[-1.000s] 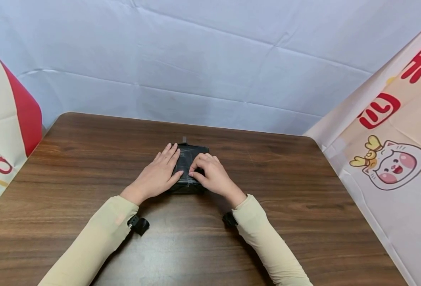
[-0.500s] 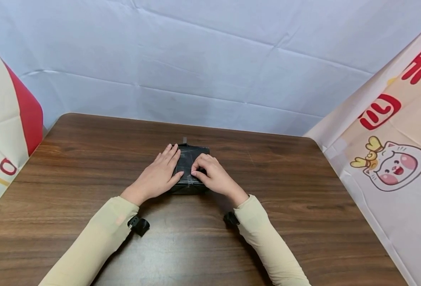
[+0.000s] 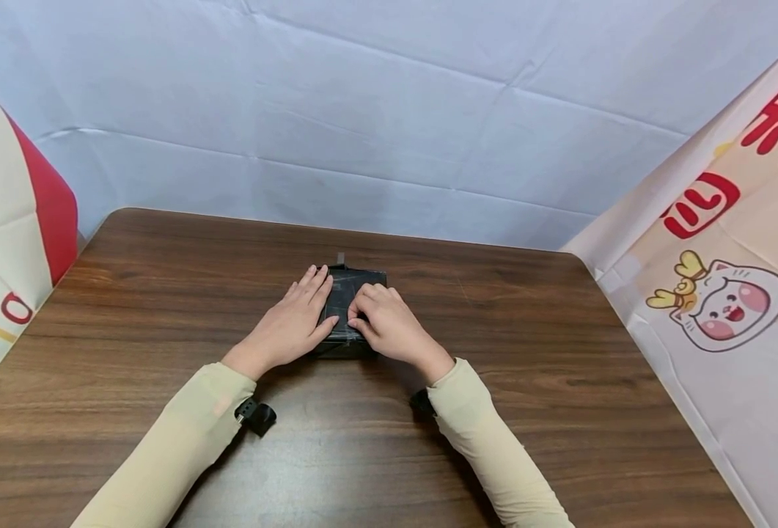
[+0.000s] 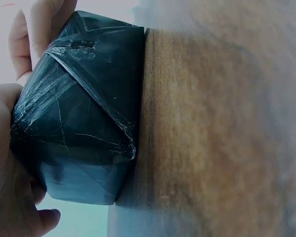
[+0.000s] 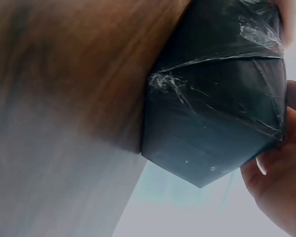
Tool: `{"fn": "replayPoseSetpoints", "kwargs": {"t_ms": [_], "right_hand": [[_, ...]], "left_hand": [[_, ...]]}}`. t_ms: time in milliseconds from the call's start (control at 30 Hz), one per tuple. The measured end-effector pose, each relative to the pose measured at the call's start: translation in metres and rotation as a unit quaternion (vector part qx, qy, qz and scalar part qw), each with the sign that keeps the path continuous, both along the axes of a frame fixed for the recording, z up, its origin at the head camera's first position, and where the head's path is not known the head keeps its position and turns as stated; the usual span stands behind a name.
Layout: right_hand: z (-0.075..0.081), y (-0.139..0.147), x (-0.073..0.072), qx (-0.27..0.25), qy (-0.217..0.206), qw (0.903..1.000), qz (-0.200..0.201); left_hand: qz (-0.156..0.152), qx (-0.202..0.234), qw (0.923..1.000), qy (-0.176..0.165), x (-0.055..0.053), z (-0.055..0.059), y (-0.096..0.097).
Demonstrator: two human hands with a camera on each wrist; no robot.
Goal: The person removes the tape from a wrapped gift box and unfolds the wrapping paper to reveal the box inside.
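A small black package, wrapped in shiny creased plastic with strips of clear tape, lies on the table in front of me. My left hand rests flat along its left side, fingers stretched forward. On its right side my right hand bends over the top, with thumb and forefinger tips brought together at the wrapping; whether they pinch any tape I cannot tell. The left wrist view shows a folded diagonal seam on the front of the package. Crinkled tape shows near its top in the right wrist view.
The brown wood-grain table spreads around the package. A strip of tape sticks out from the package's far edge. Pale cloth hangs behind the table, with a printed banner at the right.
My right hand shifted slightly right and then back left over the package top, its fingers curling a little more. My left hand and the package stay in place.
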State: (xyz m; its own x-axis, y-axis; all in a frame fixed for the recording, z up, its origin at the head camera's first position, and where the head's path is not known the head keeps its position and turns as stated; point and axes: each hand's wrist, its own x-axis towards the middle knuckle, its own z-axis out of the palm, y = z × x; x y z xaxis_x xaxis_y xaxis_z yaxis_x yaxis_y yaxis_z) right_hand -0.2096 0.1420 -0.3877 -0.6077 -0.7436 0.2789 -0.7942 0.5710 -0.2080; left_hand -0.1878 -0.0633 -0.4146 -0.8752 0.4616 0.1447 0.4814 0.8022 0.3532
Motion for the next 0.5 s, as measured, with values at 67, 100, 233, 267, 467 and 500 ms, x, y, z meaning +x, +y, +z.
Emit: {"fn": "replayPoseSetpoints", "kwargs": {"t_ms": [67, 100, 233, 267, 467, 500], "right_hand": [[0.0007, -0.0004, 0.0000, 0.018, 0.010, 0.9998, 0.004], [0.0009, -0.0001, 0.0000, 0.023, 0.009, 0.9997, 0.007], [0.0017, 0.0026, 0.0004, 0.001, -0.033, 0.9992, 0.022], [0.0013, 0.0034, 0.0000, -0.015, -0.050, 0.9983, 0.026], [-0.0040, 0.0082, -0.0058, -0.130, -0.116, 0.9835, 0.047], [-0.0047, 0.0089, -0.0067, -0.140, -0.118, 0.9820, 0.049]], "left_hand": [[0.001, 0.001, 1.0000, 0.001, -0.0002, -0.0003, -0.0004], [0.001, 0.001, 1.0000, 0.001, -0.0002, -0.0005, -0.0006], [0.000, 0.003, 1.0000, 0.004, -0.0005, -0.0013, -0.0011], [0.000, 0.003, 1.0000, 0.004, -0.0007, -0.0016, -0.0012], [-0.001, 0.005, 1.0000, 0.001, -0.0018, -0.0020, -0.0016], [-0.002, 0.003, 1.0000, 0.001, -0.0020, -0.0019, -0.0016]]}}
